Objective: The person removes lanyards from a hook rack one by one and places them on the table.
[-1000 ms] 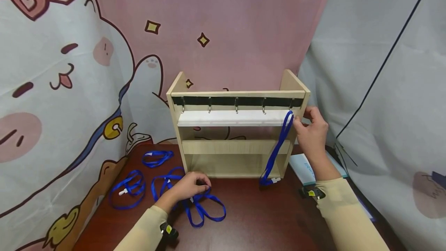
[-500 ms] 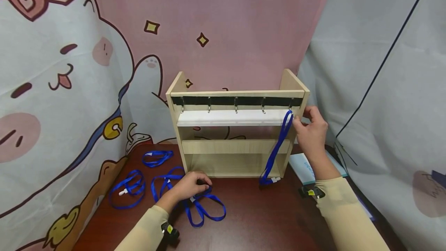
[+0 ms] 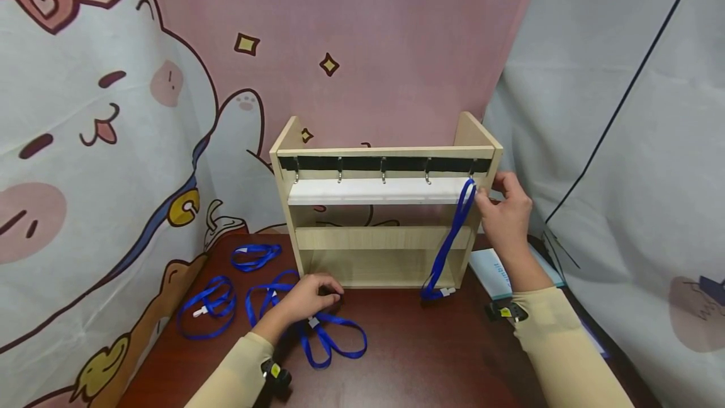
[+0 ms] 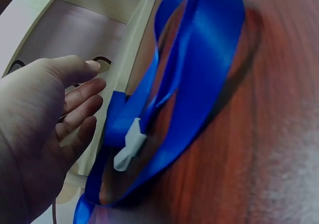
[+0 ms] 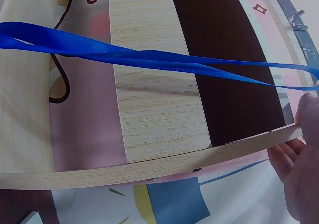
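A blue lanyard (image 3: pixel 450 241) hangs from the rightmost hook of a small wooden shelf (image 3: pixel 385 238), its white-clipped end down near the table. My right hand (image 3: pixel 506 209) pinches the shelf's right side panel (image 5: pixel 164 167), thumb at the front edge and fingers behind it. Just in front of the shelf's lower left corner, my left hand (image 3: pixel 308 301) hovers with loosely bent fingers, holding nothing. Under and beside it lies another blue lanyard (image 3: pixel 334 342), whose white buckle (image 4: pixel 132 142) shows in the left wrist view.
More blue lanyards lie at the table's left: a coiled one (image 3: pixel 255 258), one with a white clip (image 3: pixel 208 308), and loops (image 3: pixel 257 298) by the left wrist. Bare metal hooks (image 3: pixel 384 172) line the shelf's dark strip. A light blue box (image 3: pixel 491 272) stands beside the right forearm.
My left hand has lifted slightly off the lanyard beneath it, its fingers a little more spread. The right hand and the hanging lanyard stay put.
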Motion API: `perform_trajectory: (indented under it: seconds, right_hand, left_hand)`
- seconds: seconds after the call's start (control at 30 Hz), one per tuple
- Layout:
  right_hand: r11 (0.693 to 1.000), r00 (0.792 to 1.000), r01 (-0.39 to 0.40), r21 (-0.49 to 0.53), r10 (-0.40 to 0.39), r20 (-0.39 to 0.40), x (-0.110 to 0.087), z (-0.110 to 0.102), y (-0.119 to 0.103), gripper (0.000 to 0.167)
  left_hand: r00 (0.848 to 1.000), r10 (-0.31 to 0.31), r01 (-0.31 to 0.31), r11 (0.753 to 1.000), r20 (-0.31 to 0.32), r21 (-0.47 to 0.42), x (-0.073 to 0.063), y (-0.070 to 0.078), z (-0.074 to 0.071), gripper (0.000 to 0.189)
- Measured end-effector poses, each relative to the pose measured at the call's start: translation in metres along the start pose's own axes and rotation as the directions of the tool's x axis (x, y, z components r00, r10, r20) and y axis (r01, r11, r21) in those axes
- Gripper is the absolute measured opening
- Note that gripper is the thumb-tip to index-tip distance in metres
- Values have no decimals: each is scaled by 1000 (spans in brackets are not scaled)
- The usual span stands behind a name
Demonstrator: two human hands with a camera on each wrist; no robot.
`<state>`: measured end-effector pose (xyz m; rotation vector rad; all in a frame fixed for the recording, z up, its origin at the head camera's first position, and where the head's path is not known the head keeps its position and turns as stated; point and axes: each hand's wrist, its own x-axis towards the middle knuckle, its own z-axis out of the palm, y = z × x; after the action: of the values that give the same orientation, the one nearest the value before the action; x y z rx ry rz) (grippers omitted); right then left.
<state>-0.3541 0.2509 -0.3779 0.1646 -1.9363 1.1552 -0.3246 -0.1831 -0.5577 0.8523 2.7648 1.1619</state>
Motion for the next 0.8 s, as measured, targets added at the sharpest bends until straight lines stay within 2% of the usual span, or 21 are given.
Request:
perform_trajectory:
  seconds: [0.33, 0.57, 0.7, 0.8]
  right_hand:
    - [1000, 1000, 10, -2, -10, 6, 1, -1, 2, 17]
    - [1000, 1000, -7, -17, 8, 17, 1, -2, 4, 18]
    - [1000, 1000, -10, -23, 11, 20, 0, -1, 4, 18]
    - [1000, 1000, -11, -25, 12, 18, 0, -1, 4, 18]
  left_hand:
    - [1000, -8, 7, 998, -7, -61, 3, 16, -15, 13]
    - [998, 41, -44, 996, -42, -76, 7, 29, -21, 11]
    - [997, 55, -60, 994, -49, -94, 10, 44, -25, 14]
    - [995, 80, -86, 990, -56, -115, 14, 61, -28, 16]
